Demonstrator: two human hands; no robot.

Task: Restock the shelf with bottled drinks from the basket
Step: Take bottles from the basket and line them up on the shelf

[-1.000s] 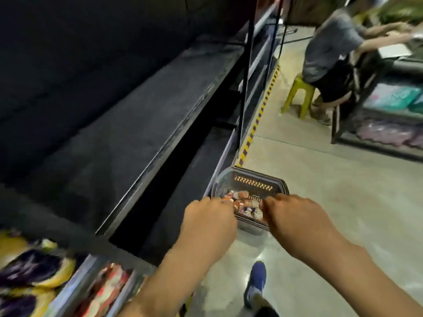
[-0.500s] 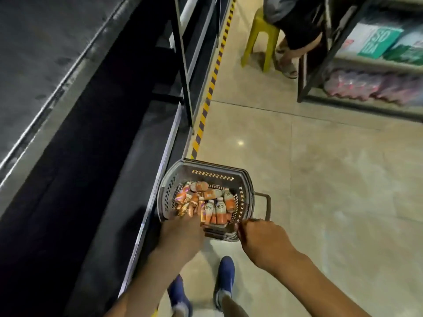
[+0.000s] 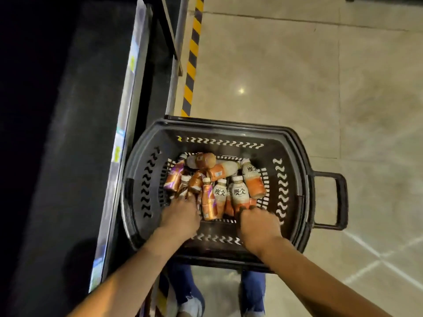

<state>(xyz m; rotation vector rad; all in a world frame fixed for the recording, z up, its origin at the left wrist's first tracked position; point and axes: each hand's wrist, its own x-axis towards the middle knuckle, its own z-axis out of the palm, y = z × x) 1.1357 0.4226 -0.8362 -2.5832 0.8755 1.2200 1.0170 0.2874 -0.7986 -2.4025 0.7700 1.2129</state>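
Note:
A black plastic basket (image 3: 229, 128) stands on the floor in front of me, tight against the shelf base. In it lie several small drink bottles (image 3: 238, 193) with orange, copper and white labels, jumbled together. My left hand (image 3: 180, 217) reaches into the left side of the pile. Its fingertips are buried among copper-coloured bottles (image 3: 191, 185), so its grip is hidden. My right hand (image 3: 257, 224) is in the right side, fingers curled round the base of a white-and-orange bottle. The dark lower shelf (image 3: 80, 133) runs along the left and looks bare.
A metal price-tag rail (image 3: 128, 99) edges the shelf. Yellow-and-black tape (image 3: 192, 56) runs along the floor by the shelf base. The basket's pull handle (image 3: 338, 200) sticks out to the right. Beige tiled floor (image 3: 297, 76) lies to the right. My blue shoes (image 3: 190, 300) are below the basket.
My view has tipped down from the aisle onto the basket. Both hands have moved from its near rim down into it, onto the bottles.

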